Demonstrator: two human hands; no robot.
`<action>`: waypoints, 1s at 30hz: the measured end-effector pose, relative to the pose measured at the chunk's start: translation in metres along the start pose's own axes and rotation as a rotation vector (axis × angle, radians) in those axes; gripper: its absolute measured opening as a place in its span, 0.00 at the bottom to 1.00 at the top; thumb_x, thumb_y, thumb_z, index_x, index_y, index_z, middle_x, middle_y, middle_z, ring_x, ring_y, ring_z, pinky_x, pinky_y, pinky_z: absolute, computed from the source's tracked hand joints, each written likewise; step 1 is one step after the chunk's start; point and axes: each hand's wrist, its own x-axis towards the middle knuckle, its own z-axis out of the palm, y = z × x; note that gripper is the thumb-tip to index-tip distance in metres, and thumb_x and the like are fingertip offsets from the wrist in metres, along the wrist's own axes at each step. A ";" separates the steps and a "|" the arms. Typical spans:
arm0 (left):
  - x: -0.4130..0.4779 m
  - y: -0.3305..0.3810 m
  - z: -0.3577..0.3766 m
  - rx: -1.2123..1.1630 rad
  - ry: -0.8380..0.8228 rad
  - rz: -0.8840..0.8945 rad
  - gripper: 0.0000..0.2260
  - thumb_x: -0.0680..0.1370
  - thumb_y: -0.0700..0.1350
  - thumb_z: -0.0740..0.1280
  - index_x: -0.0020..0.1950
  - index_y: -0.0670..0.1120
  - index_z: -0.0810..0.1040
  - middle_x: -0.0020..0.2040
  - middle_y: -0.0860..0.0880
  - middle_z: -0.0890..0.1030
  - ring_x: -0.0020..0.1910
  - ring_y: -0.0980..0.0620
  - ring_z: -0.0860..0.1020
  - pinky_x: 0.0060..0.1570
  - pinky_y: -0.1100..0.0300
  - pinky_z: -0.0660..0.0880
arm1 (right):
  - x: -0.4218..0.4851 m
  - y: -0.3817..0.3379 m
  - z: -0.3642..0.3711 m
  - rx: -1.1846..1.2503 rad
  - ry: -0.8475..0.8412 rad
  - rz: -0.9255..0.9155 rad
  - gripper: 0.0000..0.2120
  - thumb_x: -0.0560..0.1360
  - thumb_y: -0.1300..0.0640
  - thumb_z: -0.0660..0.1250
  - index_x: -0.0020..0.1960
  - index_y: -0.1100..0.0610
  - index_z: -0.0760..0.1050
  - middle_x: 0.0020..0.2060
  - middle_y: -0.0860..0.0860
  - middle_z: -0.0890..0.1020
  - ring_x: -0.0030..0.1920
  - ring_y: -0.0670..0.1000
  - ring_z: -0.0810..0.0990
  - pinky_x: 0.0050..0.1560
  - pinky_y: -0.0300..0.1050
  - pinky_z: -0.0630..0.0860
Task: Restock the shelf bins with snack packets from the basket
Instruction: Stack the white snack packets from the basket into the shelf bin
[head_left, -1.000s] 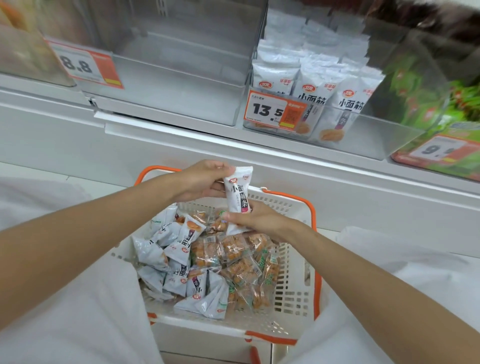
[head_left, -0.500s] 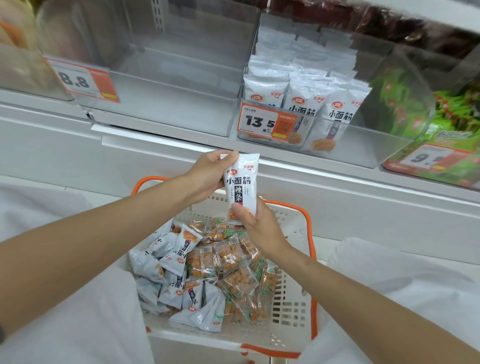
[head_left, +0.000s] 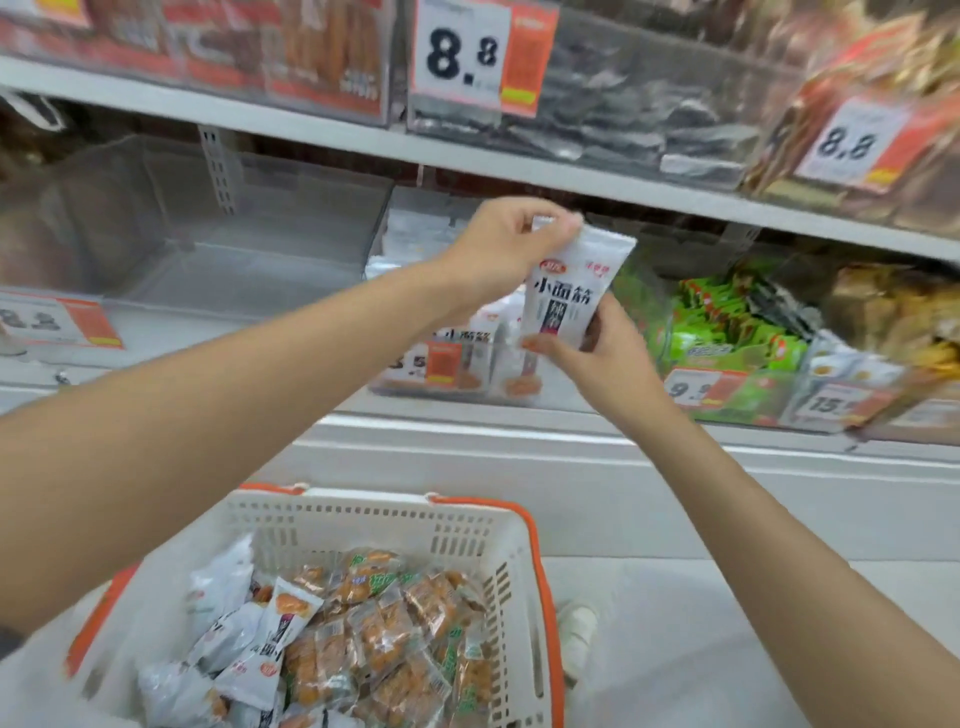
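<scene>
Up at one o'clock from the middle of the view, in front of the shelf, we hold one white snack packet (head_left: 569, 291) upright between both hands. Our left hand (head_left: 493, 249) pinches its top seal between thumb and fingertips. Our right hand (head_left: 602, 364) grips the bottom edge, thumb across the front and fingers curled behind.

Just behind the packet, toward seven o'clock of it, sits the clear bin (head_left: 566, 397) of matching white packets with an orange price tag (head_left: 441, 364). We judge that to be the right home.

To do this well, we should hold the printed face forward and the packet upright. We then lift it over the bin's front lip and stand it with the rows rather than dropping it flat.

A separate clear bin (head_left: 234, 260) lies at nine o'clock. The green packets (head_left: 727, 332) at three o'clock are another product, so we should not stray sideways.

Down at six o'clock, the basket (head_left: 374, 519) holds many more packets, white and orange.
</scene>
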 end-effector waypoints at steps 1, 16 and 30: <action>0.011 0.006 0.001 0.016 -0.019 0.025 0.07 0.81 0.43 0.65 0.47 0.44 0.81 0.41 0.48 0.83 0.40 0.53 0.82 0.47 0.54 0.80 | 0.011 -0.002 -0.007 -0.033 0.045 -0.018 0.22 0.69 0.53 0.78 0.59 0.53 0.73 0.46 0.42 0.82 0.42 0.36 0.79 0.42 0.35 0.74; 0.053 -0.034 -0.013 0.869 -0.256 -0.003 0.10 0.71 0.46 0.77 0.42 0.43 0.79 0.37 0.48 0.81 0.35 0.53 0.77 0.33 0.59 0.69 | 0.062 0.039 -0.014 -0.019 -0.279 0.148 0.03 0.76 0.56 0.71 0.49 0.50 0.80 0.47 0.50 0.85 0.39 0.44 0.81 0.42 0.37 0.75; 0.049 -0.054 -0.010 1.300 -0.410 0.028 0.18 0.78 0.60 0.64 0.57 0.47 0.77 0.49 0.52 0.80 0.50 0.49 0.75 0.68 0.48 0.60 | 0.071 0.027 -0.015 -0.278 -0.566 0.349 0.16 0.79 0.48 0.64 0.53 0.60 0.80 0.39 0.49 0.84 0.45 0.48 0.83 0.55 0.46 0.76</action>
